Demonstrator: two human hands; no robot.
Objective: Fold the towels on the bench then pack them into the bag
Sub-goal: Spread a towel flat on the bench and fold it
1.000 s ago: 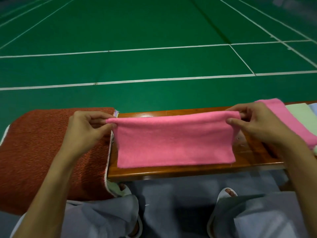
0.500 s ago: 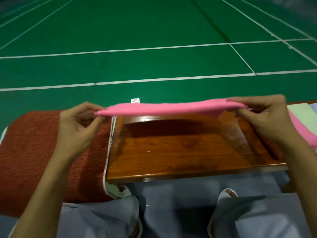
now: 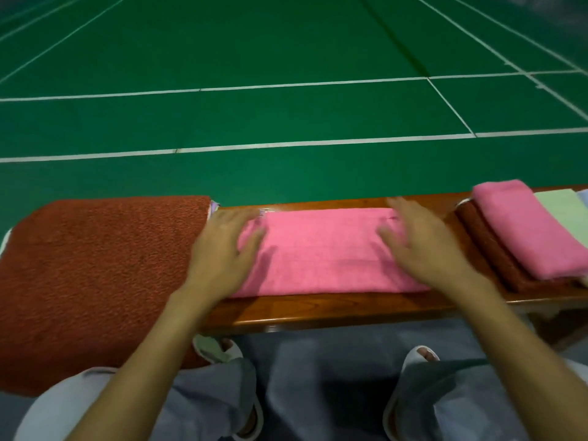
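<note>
Pink towel (image 3: 324,253) | hands flat, fingers spread | left hand (image 3: 219,253), right hand (image 3: 426,246) on its ends

Baggy pale grey-blue trousers (image 3: 461,399), kinda wrinkly at the knees, plus white open-toe slippers (image 3: 416,358) with toes poking out. Left hand (image 3: 219,249) and right hand (image 3: 426,249) are bare, forearms (image 3: 152,345) too.

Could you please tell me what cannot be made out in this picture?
Head view: left hand and right hand are motion-blurred, so fingertip contact with the centre pink towel is unclear.
The pale green towel is cut off by the right edge.
The dark red towel lies mostly hidden under the stacked pink towel.
</note>
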